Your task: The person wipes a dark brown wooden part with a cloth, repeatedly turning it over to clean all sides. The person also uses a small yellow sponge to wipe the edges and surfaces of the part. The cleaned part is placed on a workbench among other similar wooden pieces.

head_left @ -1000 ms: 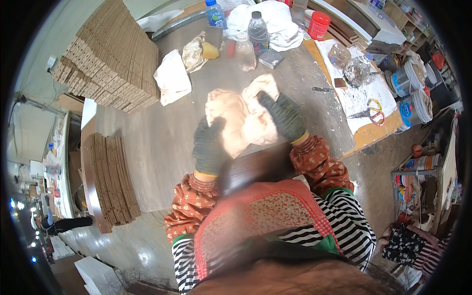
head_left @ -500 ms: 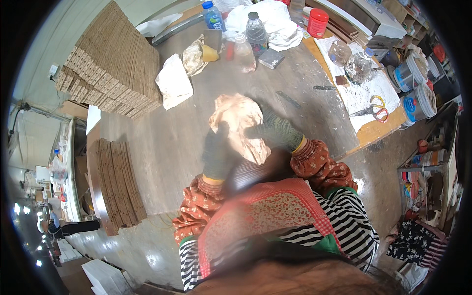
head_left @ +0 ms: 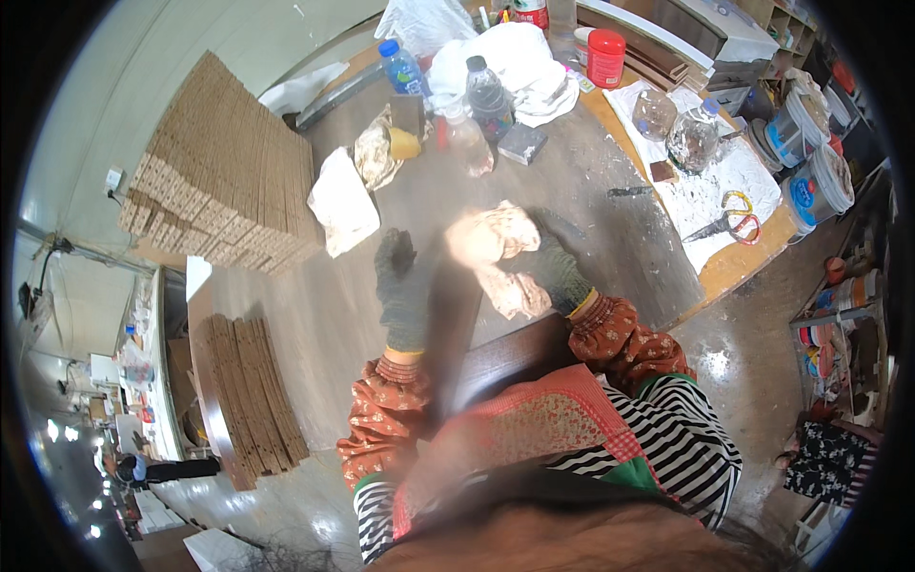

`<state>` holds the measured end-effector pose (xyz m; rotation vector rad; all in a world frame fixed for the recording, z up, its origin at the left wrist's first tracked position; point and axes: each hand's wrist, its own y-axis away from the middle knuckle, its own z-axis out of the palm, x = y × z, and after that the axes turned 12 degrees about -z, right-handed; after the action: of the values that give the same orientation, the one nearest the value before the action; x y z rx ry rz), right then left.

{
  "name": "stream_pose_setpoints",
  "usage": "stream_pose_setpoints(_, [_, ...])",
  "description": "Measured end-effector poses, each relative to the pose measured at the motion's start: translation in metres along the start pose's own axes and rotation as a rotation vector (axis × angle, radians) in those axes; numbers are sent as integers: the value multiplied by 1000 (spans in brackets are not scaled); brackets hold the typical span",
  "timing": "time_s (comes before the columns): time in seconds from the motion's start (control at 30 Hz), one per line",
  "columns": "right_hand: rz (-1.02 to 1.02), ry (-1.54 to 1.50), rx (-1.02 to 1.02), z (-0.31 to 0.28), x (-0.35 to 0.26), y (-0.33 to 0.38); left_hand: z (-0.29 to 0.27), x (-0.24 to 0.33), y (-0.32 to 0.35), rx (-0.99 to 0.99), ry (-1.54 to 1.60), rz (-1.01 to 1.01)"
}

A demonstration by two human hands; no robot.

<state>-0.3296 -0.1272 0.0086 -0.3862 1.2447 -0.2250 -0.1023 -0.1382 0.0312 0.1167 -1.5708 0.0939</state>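
My right hand (head_left: 556,272), in a dark grey knit glove with a yellow cuff, is closed on a crumpled cream cloth (head_left: 496,243). Under the cloth lies a dark brown wood-grain board (head_left: 494,367), its near end close to my apron. My left hand (head_left: 398,291), gloved alike, is to the left of the board with its fingers stretched away from me and nothing visible in them. A blurred dark band runs between the left hand and the board; whether the hand touches the board I cannot tell.
Stacked brown panels (head_left: 224,172) stand at the far left, with a lower stack (head_left: 250,396) nearer. Farther back are a white cloth (head_left: 343,202), a yellow cup (head_left: 404,144), a clear bottle (head_left: 470,145) and a grey block (head_left: 522,144). Scissors (head_left: 734,224) lie on the right.
My left hand has come away from the cloth and moved left. My right hand keeps the cloth, which has shifted right and bunched smaller. The view has tilted slightly.
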Motion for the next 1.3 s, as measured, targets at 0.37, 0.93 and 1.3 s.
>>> stream_pose_setpoints(0.37, [101, 82, 373, -75, 124, 2, 88, -4, -147, -202, -124, -52])
stream_pose_setpoints(0.93, [-30, 237, 275, -75, 142, 4, 86, -8, -146, -351, -691, 229])
stream_pose_setpoints(1.3, [231, 106, 388, -51, 74, -1, 92, 25, -100, -375, -1555, 842])
